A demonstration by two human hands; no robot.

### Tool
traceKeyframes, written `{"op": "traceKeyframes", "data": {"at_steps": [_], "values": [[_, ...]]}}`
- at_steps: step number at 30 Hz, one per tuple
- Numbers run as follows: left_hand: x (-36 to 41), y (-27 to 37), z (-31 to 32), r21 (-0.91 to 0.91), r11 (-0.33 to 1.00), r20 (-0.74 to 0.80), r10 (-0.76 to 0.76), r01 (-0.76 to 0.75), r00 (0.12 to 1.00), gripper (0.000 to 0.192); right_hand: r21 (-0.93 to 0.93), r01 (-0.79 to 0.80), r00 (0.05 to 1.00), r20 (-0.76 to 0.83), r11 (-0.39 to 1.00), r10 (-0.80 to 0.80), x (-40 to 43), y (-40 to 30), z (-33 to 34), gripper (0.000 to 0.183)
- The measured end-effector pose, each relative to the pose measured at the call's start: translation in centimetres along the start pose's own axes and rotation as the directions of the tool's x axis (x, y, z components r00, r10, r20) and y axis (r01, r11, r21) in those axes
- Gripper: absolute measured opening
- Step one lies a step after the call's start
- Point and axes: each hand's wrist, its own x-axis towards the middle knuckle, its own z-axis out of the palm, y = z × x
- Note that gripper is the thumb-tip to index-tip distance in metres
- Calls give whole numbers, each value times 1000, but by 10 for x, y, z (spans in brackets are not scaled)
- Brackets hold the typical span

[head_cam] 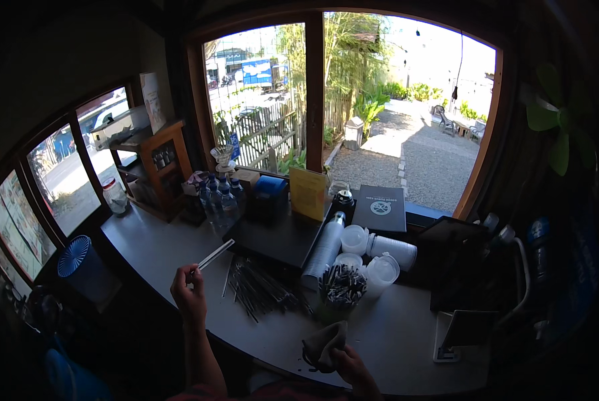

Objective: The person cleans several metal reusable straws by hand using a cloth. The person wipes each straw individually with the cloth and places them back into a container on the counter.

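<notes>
My left hand (188, 290) is raised over the counter's front edge, its fingers pinching one or two thin, pale straw-like sticks (216, 254). Just right of it, a loose pile of thin dark straws (264, 288) is spread on the grey counter (379, 341). Behind my right hand, a container packed with upright dark straws (343, 286) stands on the counter; its lower part is in shadow. My right hand (350, 363), low and near the front edge, grips a limp grey pouch or cloth (327, 346). Whether that pouch holds anything is too dark to tell.
Behind the straws sit a flat black box (274, 238), stacked plastic cups (324, 250) and lidded tubs (381, 270). Several water bottles (222, 203) and a yellow sign (307, 193) stand farther back. A tablet-like screen (470, 328) is at right, a blue-lidded bin (81, 265) at left.
</notes>
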Motion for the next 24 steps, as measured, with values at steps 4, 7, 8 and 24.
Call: {"op": "traceKeyframes", "data": {"at_steps": [4, 7, 8, 24], "values": [[-57, 51, 29, -674, 739, 46, 43, -1, 998, 10, 278, 40, 999, 5, 960, -43, 6, 9, -5, 47], [-112, 90, 56, -849, 503, 288, 181, 163, 940, 14, -357, 399, 888, -78, 844, -453, 11, 29, -20, 46], [-128, 95, 62, -848, 483, 364, 236, 216, 901, 19, 210, 404, 913, -32, 890, -407, 1, -13, 26, 45], [-183, 124, 106, -715, 641, 691, 588, 279, 421, 31, 33, 726, 659, -321, 687, -680, -33, -96, 22, 40]]}}
